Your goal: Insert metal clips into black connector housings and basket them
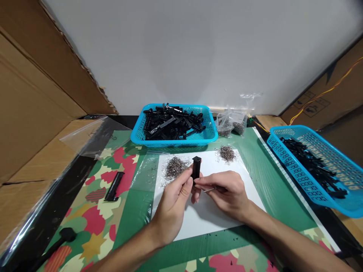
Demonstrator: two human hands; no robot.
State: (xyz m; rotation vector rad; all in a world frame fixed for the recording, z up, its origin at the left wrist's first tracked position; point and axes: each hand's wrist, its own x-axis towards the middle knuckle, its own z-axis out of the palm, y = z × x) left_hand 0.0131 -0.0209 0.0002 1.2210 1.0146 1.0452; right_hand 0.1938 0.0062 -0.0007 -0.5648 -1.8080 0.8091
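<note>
My left hand (174,200) is closed around a long black plastic part (196,168), which stands upright above a white sheet (204,223). Close against its lower end is my right hand (227,192), fingers pinched. A thin pale metal rod (209,189) sticks out from between those fingers; its tip is hidden. Behind the left hand lies a pile of small bent metal wires (176,167) on the sheet. A smaller pile of similar wires (227,153) sits at the sheet's far right corner.
A blue basket (176,142) of black parts stands at the back, beside clear bags (238,122) of wires. Another blue basket (300,185) is at right. A similar black part (114,186) and a dark tool (66,234) lie at left. Cardboard (36,87) walls the left side.
</note>
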